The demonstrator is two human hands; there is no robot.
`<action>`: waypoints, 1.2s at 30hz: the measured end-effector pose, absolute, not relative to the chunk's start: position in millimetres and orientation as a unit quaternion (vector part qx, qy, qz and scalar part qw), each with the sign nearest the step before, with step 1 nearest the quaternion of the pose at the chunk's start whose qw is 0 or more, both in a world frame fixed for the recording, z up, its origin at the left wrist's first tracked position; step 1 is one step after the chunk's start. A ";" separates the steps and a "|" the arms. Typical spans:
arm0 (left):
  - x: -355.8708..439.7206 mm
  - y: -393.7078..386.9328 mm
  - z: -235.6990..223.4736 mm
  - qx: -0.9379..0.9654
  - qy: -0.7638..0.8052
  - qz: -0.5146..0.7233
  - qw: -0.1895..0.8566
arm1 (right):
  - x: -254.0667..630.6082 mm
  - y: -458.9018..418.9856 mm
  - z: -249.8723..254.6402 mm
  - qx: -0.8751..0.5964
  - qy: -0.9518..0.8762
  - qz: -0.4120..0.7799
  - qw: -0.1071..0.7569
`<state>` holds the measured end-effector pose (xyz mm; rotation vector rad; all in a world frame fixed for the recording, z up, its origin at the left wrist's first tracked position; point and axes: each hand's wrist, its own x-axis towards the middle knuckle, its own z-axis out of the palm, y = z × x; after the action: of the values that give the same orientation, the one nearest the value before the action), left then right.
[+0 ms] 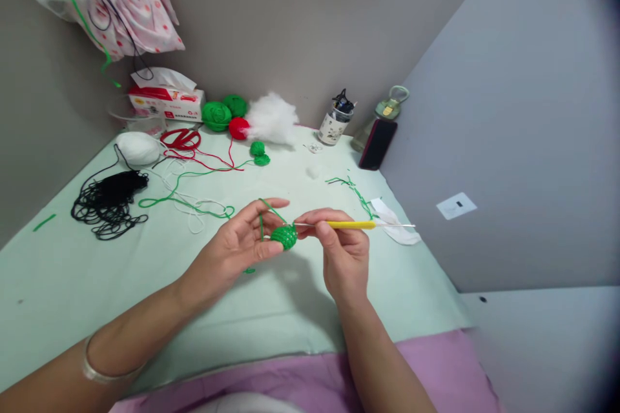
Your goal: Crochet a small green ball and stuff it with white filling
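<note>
Between the thumb and fingers of my left hand (242, 232) is a small rounded piece of green crochet (283, 237). Green yarn (274, 210) runs from it over my left index finger, which is stretched out. My right hand (345, 248) is closed around a crochet hook (351, 225) with a yellow grip and metal ends. The hook lies level, its left tip at the top edge of the crochet piece. Whether a loop sits on the tip is too small to tell. Both hands are above the pale green tabletop (232, 329).
Behind my hands are green yarn balls (216, 116), a red yarn ball (239, 128), white stuffing (274, 117) and red scissors (181, 139). Black yarn (113, 197) lies left. A pen cup (335, 124), phone (378, 144) and green scraps (358, 193) are at right.
</note>
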<state>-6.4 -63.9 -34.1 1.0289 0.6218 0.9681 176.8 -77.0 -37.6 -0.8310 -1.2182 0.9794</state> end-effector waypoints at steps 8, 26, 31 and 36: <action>-6.4 -61.6 -35.9 0.521 0.298 0.443 0.666 | 175.2 -76.9 -36.8 -0.340 -0.587 0.415 0.607; -11.1 -62.8 -34.6 0.596 0.317 0.441 0.592 | 179.5 -74.8 -38.6 -0.354 -0.520 0.489 0.605; -11.0 -62.1 -34.0 0.601 0.313 0.429 0.597 | 182.7 -74.2 -35.3 -0.348 -0.524 0.499 0.596; -13.4 -61.8 -31.5 0.613 0.319 0.420 0.588 | 185.7 -74.3 -35.2 -0.350 -0.562 0.466 0.587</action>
<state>-13.4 -61.8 -31.5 1.4286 0.7429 0.9775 185.7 -74.3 -35.2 -0.8163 -1.3087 1.0858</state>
